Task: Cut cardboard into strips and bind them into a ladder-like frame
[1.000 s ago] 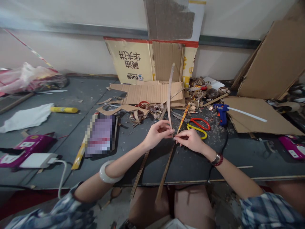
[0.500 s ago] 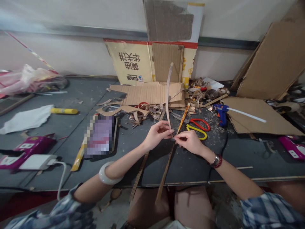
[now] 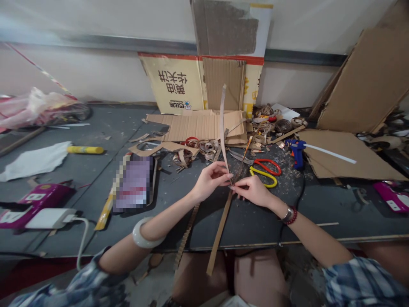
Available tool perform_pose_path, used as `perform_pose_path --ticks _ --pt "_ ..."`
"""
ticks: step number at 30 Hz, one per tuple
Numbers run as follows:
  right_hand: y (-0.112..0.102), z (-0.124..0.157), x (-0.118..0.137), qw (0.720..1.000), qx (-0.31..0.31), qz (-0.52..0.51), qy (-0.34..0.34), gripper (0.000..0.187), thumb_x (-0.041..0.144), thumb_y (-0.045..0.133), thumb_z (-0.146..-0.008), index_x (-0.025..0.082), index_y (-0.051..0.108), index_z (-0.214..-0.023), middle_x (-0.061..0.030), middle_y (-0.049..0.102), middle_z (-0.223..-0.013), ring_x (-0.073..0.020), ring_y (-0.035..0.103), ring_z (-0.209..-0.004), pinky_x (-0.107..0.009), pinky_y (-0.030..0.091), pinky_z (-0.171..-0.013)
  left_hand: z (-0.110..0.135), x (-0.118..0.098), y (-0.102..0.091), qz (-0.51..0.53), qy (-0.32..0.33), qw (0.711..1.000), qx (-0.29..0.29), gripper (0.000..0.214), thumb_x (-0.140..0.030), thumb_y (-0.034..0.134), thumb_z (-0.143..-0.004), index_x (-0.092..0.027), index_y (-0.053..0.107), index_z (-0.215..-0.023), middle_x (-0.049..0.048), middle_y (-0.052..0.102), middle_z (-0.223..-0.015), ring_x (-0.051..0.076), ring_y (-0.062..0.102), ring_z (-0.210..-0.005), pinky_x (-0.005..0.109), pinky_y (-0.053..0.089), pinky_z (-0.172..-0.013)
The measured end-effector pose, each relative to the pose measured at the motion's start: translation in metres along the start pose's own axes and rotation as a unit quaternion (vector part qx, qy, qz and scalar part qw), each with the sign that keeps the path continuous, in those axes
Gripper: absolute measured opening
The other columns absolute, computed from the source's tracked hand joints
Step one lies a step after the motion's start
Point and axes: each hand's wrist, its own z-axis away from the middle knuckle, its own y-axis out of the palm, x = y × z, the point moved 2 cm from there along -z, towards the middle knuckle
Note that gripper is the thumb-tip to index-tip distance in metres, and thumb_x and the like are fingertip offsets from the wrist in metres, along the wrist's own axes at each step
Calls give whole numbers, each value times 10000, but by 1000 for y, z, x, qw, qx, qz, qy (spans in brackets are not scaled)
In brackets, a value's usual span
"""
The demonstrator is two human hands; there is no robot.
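Observation:
My left hand (image 3: 211, 182) pinches a narrow pale cardboard strip (image 3: 223, 128) that rises upright and bends slightly. My right hand (image 3: 252, 190), fingertips almost touching the left ones, grips a second cardboard strip (image 3: 220, 238). Its brown tail hangs toward my lap, and its other end sticks up past the fingers. Where the two strips meet, the fingers hide the contact. A corrugated strip (image 3: 187, 235) runs below my left wrist over the table edge. Scissors (image 3: 266, 170) with red and yellow handles lie just beyond my right hand.
A blue glue gun (image 3: 298, 154) with a white stick rests at right by a flat cardboard sheet (image 3: 345, 157). Behind are cardboard scraps (image 3: 198, 125) and curled strips. At left lie a phone (image 3: 154, 179), a yellow-handled tool (image 3: 85, 149) and a purple power strip (image 3: 41, 196).
The strip in my right hand has turned, showing its brown face below and less of its yellow print above. The upright strip's top has shifted slightly left.

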Motion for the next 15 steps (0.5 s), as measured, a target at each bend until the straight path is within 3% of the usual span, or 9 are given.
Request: perform_pose_path --ticks 7,15 --pt "-5 1 3 998 -10 -64 23 260 316 508 -822 121 680 -828 -67 688 -729 -110 581 -491 -198 442 -442 -2 1 -1 3 17 1000 1 341 -253 699 -686 -164 542 -974 -11 591 -785 101 598 -696 232 553 -636" --pt "-4 0 -1 998 -14 -59 21 318 371 505 -827 119 680 -743 -42 651 -588 -97 551 -439 -191 439 -441 -1 1 -2 -7 19 1000 -1 400 -295 726 -646 -164 549 -981 -13 600 -770 113 613 -694 254 559 -640"
